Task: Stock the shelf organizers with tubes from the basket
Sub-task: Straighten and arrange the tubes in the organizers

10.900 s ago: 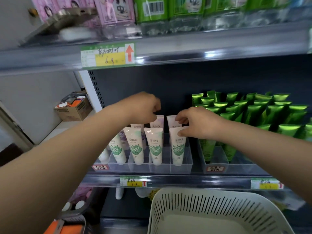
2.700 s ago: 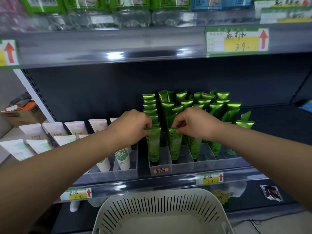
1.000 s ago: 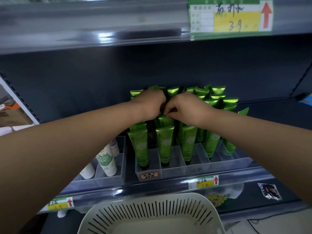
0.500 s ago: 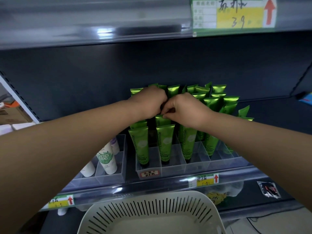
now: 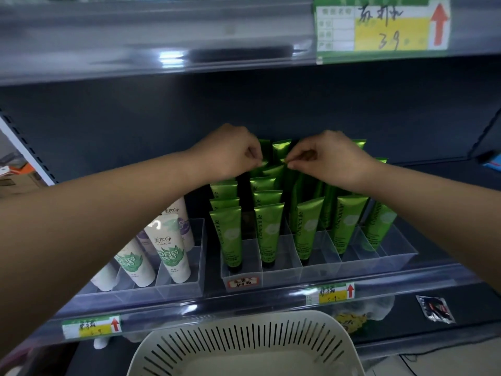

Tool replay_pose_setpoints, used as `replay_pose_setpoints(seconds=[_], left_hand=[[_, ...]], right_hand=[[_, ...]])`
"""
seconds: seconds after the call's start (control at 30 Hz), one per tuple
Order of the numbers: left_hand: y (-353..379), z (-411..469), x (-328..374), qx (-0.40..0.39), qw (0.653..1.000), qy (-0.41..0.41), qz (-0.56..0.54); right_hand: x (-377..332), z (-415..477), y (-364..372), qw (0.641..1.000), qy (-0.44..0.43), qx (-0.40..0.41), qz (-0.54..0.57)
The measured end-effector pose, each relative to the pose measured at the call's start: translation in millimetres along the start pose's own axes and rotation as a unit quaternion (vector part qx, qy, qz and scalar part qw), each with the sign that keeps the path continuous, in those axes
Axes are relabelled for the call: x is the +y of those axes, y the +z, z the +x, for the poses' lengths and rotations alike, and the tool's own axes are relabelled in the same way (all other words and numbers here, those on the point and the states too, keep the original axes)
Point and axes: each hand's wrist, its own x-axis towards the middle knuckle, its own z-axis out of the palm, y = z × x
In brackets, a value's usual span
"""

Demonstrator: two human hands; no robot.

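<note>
Hands that were bunched knuckle to knuckle half a second ago now sit slightly apart over the rear rows of green Chamomile tubes (image 5: 268,229). The left hand (image 5: 230,154) and right hand (image 5: 332,158) each have thumb and forefinger pinched together on the crimped top of a rear tube (image 5: 273,169), though whether they share one tube or hold neighbours cannot be told. The view has also tipped a little further down, and more of the slotted white basket (image 5: 244,337) shows; the part of its floor in view holds no tubes. This looks like straightening, not loading, and the task seems close to done. The green tubes stand cap-down in the lanes of a clear divided organizer (image 5: 320,270), each lane filled from front to back as far as can be seen. Just left of it, a second clear organizer (image 5: 187,284) holds white tubes with green leaf print (image 5: 172,248), partly hidden by the left forearm. Both organizers rest on a dark shop shelf with a transparent front rail (image 5: 189,308) carrying yellow-and-green price tags (image 5: 329,294), against a dark back panel (image 5: 135,118). A larger price label (image 5: 379,25) hangs on the shelf above, a foil packet (image 5: 436,308) lies on the shelf below, and a cardboard box (image 5: 16,175) sits far left.
</note>
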Motion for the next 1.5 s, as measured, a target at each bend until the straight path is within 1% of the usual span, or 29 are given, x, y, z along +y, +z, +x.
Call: replay_pose_setpoints(seconds=[0.07, 0.13, 0.27, 0.4, 0.5, 0.77, 0.97, 1.1, 1.3, 1.5], left_hand=[[0.7, 6.1, -4.6, 0.017, 1.000, -0.013, 0.005], [5.2, 14.0, -9.0, 0.017, 0.999, -0.020, 0.026], [16.7, 29.1, -14.2, -0.007, 0.997, -0.027, 0.072], [26.5, 37.2, -13.1, -0.039, 0.992, -0.031, 0.119], [30.4, 42.8, -11.6, -0.050, 0.991, -0.038, 0.122], [34.9, 51.4, -17.2, -0.052, 0.989, -0.046, 0.128], [30.4, 50.2, -15.4, -0.046, 0.991, -0.064, 0.109], [28.8, 49.9, -14.2, -0.051, 0.991, -0.071, 0.098], [29.4, 51.3, -16.5, -0.058, 0.990, -0.055, 0.118], [30.1, 52.3, -24.0, -0.050, 0.992, -0.040, 0.108]], right_hand=[[1.9, 6.4, -2.0, 1.000, 0.004, 0.010, -0.015], [1.5, 13.8, -0.6, 0.999, -0.004, 0.000, -0.041], [-1.2, 30.1, 10.3, 0.992, -0.040, -0.037, -0.116], [-6.3, 39.3, 19.4, 0.985, -0.062, -0.070, -0.146], [-6.5, 42.1, 20.8, 0.983, -0.058, -0.083, -0.154], [-2.3, 47.6, 29.7, 0.984, -0.066, -0.082, -0.141], [-9.1, 53.3, 37.8, 0.992, -0.057, -0.069, -0.084], [-13.5, 56.9, 44.1, 0.993, -0.061, -0.077, -0.067], [-7.6, 59.4, 47.8, 0.995, -0.064, -0.066, -0.044], [-7.3, 59.7, 43.1, 0.994, -0.069, -0.073, -0.035]])
